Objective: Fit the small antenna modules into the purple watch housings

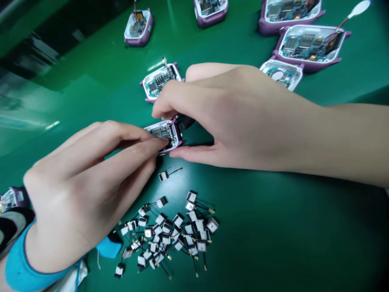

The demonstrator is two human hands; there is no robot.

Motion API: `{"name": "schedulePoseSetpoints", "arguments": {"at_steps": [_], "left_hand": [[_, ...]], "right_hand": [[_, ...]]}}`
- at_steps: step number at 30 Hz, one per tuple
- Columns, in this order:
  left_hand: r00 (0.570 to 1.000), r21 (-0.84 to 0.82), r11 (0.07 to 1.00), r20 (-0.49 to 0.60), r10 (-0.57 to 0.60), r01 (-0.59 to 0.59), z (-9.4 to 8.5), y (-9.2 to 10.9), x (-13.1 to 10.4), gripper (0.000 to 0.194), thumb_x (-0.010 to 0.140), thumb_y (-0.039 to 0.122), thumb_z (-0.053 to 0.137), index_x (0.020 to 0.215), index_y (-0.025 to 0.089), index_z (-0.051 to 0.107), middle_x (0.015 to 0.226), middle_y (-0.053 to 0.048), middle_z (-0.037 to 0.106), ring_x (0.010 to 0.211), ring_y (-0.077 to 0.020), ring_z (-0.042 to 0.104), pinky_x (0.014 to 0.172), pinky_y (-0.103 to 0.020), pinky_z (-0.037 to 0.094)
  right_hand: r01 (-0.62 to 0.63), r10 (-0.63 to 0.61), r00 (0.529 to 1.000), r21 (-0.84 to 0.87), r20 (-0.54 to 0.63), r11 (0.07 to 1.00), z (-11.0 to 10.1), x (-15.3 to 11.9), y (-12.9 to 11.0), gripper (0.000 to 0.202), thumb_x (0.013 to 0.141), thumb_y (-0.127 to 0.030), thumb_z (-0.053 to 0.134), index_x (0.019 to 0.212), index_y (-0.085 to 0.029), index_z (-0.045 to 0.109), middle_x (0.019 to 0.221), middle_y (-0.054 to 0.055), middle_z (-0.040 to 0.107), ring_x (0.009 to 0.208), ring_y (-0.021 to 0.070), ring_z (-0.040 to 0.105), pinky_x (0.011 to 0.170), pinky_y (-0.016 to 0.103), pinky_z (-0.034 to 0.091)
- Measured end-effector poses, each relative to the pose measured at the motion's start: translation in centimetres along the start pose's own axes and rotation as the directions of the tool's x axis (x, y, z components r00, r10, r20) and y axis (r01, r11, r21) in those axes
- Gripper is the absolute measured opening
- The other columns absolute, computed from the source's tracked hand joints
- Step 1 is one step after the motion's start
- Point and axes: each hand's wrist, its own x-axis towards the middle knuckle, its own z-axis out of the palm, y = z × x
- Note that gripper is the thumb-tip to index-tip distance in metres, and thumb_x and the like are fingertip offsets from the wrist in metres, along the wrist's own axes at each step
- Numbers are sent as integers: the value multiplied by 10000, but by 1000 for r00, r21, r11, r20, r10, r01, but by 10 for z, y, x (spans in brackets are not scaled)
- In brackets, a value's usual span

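Observation:
Between my hands lies a small purple smartwatch case [175, 129] with its back open and the circuit board showing. My left hand [88, 174] grips it from the left, fingertips pressing on the board and lower edge. On the opposite side, my right hand [237, 109] is curled around the case, its thumb at the lower right corner and its index finger above. Something dark [186, 122] shows under the right palm; its kind is hidden. Just below the case lies a single small square antenna module [163, 175] with a short cable.
A pile of similar modules [165, 231] covers the green mat [273, 227] nearer me. Several open watch cases stand beyond my hands, including one close by [158, 83] and one with a wired white disc [311, 46]. A blue band [18, 263] circles my left wrist.

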Motion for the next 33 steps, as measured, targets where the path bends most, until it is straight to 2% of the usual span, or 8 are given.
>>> {"name": "schedulePoseSetpoints", "arguments": {"at_steps": [6,12,16,18,22,26,29,33], "left_hand": [[1000,1,1000,-4,17,-17,-3,-3,1,257,749,164,607,988,257,621,983,-2,609,842,-151,576,711,-311,486],[1000,9,1000,-1,10,-10,-2,-2,1,232,762,197,598,985,255,622,994,0,604,842,-147,572,702,-308,479],[999,20,999,-1,36,-36,-2,-1,2,215,766,183,593,975,221,621,970,-20,604,836,-150,568,692,-302,464],[998,21,998,-16,68,-67,-2,1,3,171,772,182,587,938,196,628,921,-28,608,809,-149,565,673,-296,454],[998,49,998,-45,38,-36,-2,7,6,121,787,194,573,885,179,642,885,-27,617,781,-149,569,653,-283,453],[988,94,989,-99,120,-111,-2,5,6,114,796,178,554,845,172,656,848,-34,630,757,-151,585,639,-275,473],[974,91,984,-154,167,-154,1,-1,5,104,794,181,549,825,174,648,823,-33,631,774,-162,598,639,-274,498],[967,105,980,-174,186,-169,5,-5,6,119,808,192,517,783,177,633,804,-29,622,797,-171,603,641,-273,513]], "right_hand": [[-9,8,999,-25,-31,1000,1,0,1,363,739,-449,520,976,-177,476,902,15,542,967,231,533,758,363,468],[-29,27,999,-50,-30,998,0,1,2,389,731,-467,519,992,-181,480,892,7,551,948,224,546,740,361,474],[-42,41,999,-13,-33,999,-3,0,-1,541,682,-537,552,1081,-180,478,871,-10,572,922,202,559,773,346,465],[-67,70,995,44,-66,997,-8,1,-2,473,707,-486,559,1065,-180,509,896,-17,590,892,178,571,806,341,455],[-108,133,977,151,-166,983,-17,-2,1,131,802,-195,481,887,-188,580,974,-24,607,940,170,567,825,330,450],[-30,102,943,226,-315,974,-21,-11,9,227,848,-282,406,906,-235,620,1017,16,579,981,159,518,873,335,422],[35,72,916,258,-394,965,-23,-17,9,227,820,-267,495,982,-199,638,891,51,574,854,114,524,785,269,452],[121,26,889,289,-457,950,-23,-21,2,181,774,-214,582,943,-217,648,759,-7,606,718,52,553,659,176,471]]}}
